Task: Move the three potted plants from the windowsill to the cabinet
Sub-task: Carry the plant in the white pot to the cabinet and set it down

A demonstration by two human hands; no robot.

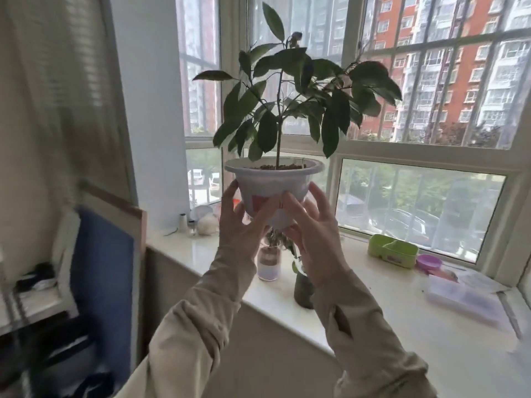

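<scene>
White pot (273, 183) held by both hands, lifted clear above windowsill (373, 305).

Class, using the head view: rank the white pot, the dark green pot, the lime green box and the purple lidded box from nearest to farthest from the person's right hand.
1. White pot: held in the right hand.
2. Dark green pot: on the sill just below that hand.
3. Lime green box: farther right, by the window.
4. Purple lidded box: far right on the sill.

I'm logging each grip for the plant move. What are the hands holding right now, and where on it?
Both hands, left hand and right hand, hold the white plastic pot of the tall leafy plant by its lower sides, lifted above the windowsill.
</scene>
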